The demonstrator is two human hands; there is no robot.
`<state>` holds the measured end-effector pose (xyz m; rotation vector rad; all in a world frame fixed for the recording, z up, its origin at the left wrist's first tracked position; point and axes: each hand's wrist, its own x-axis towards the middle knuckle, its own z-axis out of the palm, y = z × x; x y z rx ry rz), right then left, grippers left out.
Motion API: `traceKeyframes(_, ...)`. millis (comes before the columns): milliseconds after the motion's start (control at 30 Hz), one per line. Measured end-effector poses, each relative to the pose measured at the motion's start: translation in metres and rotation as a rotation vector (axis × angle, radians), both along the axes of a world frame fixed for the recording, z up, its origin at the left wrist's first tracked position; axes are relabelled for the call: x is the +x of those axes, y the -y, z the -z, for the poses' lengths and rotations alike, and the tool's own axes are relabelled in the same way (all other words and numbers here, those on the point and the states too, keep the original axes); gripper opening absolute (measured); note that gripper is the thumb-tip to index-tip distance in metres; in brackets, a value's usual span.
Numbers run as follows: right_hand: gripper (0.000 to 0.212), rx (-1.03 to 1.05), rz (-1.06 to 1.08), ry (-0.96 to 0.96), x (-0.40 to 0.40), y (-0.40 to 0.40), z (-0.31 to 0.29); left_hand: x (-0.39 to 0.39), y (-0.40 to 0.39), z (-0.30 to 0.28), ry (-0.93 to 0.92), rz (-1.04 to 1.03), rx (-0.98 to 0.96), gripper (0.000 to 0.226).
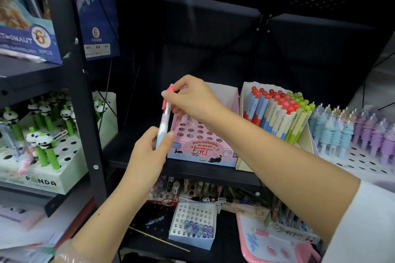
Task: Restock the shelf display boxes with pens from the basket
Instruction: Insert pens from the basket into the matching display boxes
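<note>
Left of both hands, panda pens are standing in a white box. Low down, the left hand is gripping the pen by its pale barrel; above, the right hand is pinching its pink top. Its long axis is running nearly upright. Just right of the left hand, under the right one, the pink box is waiting with open holes, nearer the right hand.
</note>
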<state>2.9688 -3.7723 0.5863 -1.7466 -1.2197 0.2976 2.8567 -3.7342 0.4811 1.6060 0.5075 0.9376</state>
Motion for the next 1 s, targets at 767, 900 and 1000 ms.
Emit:
traceKeyframes(767,0.008,0.123,0.131,0.329,0.056,-0.002,0.001,-0.004,-0.001,0.003,-0.101,-0.026,-0.035,0.022)
traceKeyframes(900,0.010,0.158,0.163,0.318,0.057,-0.004,-0.002,-0.004,0.004,-0.001,-0.110,0.019,-0.036,0.025)
traceKeyframes(1000,0.010,0.125,0.176,0.380,0.056,-0.005,0.004,-0.004,0.007,-0.002,-0.119,0.027,-0.038,0.026)
